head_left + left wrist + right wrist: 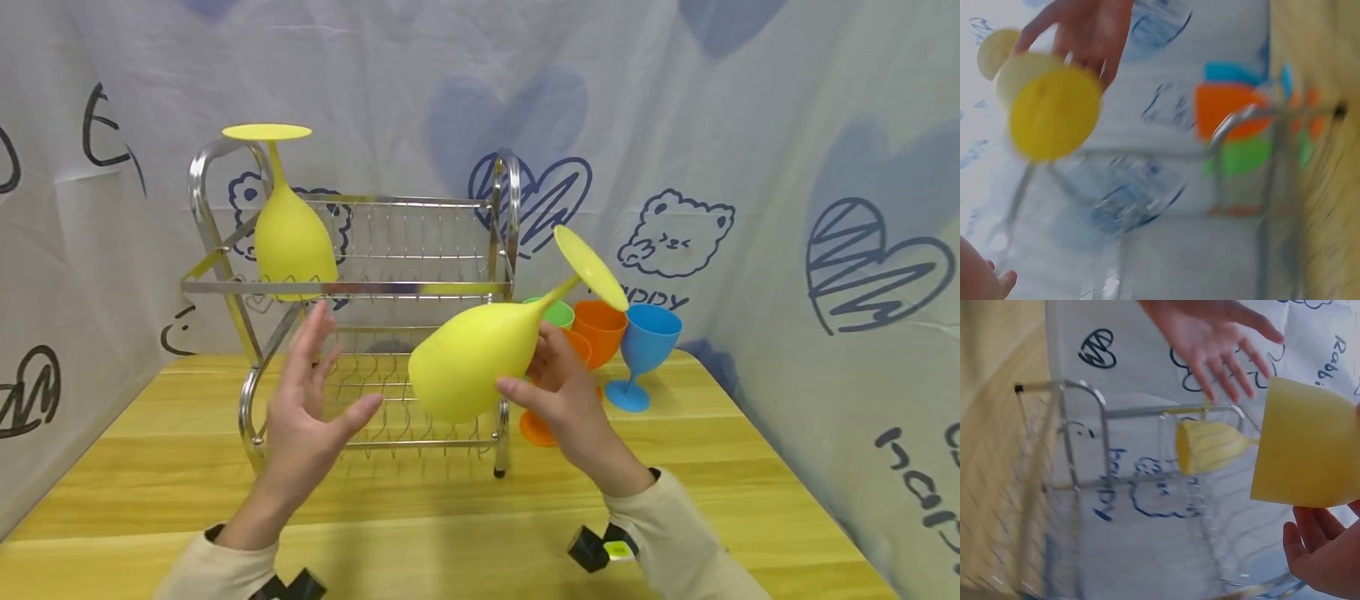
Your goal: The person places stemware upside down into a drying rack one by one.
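Gripping the right hand, yellow goblet tilts.

left hand spread, raised; right hand curled, gripping

Yellow goblet tilted, bowl down-left, foot up-right, held above tabletop before rack's right end.

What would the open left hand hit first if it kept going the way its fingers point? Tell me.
Probably the dish rack: the left hand points up and forward at its front rail, beside the upside-down yellow goblet. Depth is unclear.
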Demonstrator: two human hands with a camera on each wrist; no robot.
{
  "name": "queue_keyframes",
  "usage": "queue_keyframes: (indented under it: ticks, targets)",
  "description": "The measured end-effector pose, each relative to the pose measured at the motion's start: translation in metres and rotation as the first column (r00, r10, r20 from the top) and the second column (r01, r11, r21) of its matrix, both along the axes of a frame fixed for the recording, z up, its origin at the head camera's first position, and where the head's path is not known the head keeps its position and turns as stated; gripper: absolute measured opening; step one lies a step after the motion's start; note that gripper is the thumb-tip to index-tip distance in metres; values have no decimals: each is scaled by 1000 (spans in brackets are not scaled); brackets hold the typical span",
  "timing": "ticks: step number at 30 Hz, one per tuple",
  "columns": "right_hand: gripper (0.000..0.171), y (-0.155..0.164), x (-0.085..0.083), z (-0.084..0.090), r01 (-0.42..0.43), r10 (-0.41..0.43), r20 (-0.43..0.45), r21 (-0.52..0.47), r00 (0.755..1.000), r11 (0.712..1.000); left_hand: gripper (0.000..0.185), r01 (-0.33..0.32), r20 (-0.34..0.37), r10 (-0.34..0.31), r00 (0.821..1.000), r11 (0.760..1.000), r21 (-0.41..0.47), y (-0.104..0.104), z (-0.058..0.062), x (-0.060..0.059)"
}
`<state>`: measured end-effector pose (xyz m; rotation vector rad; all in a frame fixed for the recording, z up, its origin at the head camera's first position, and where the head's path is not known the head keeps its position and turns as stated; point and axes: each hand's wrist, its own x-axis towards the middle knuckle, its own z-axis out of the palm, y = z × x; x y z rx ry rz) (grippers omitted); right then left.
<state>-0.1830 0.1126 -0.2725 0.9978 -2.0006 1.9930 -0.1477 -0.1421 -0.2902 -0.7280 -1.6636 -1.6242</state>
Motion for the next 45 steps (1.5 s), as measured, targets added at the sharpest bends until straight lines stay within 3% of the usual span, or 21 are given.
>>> queue_keyframes:
  ticks: [3,5,9,12,14,18,21,23,25,27,29,32,45]
  targets:
    - [61,5,-3,17,27,-25,-81,27,996,999,88,-149,-110,144,983,988,-36,-20,23,-2]
    - [63,7,-4,28,40,-35,-120,45,992,998,90,-266,-156,253,955,961,-72,-36,40,-4]
    - [67,8,-6,50,60,-45,-189,76,981,995,101,-458,-227,411,883,859,-228,-71,70,-13]
    - [67,3,-10,63,77,-56,-256,73,965,994,95,-500,-180,466,866,797,-340,-95,86,-20]
    - [66,-4,-14,71,88,-66,-294,62,953,994,97,-485,-78,497,865,784,-388,-110,92,-25]
    - [62,-20,-23,84,123,-95,-329,66,940,990,110,-400,145,494,857,817,-414,-136,98,-37]
    - [61,-30,-29,94,159,-122,-305,97,945,983,108,-286,254,395,883,881,-376,-153,95,-47]
    - [61,-36,-33,100,164,-128,-276,110,953,980,105,-201,325,328,887,908,-369,-163,93,-52]
    - [61,-41,-37,105,160,-128,-246,114,961,981,102,-116,389,275,879,916,-385,-171,92,-57]
    - [61,-45,-41,110,141,-114,-220,107,969,984,100,-51,439,251,863,907,-418,-175,91,-60]
    - [60,-50,-44,113,117,-97,-194,95,976,989,99,-9,471,244,848,894,-447,-177,90,-63]
    - [59,-56,-50,118,99,-83,-166,93,983,991,96,16,486,240,840,885,-465,-178,90,-65]
    - [72,-87,-77,138,197,-184,-75,239,980,951,96,24,477,242,845,874,-486,-183,88,-70]
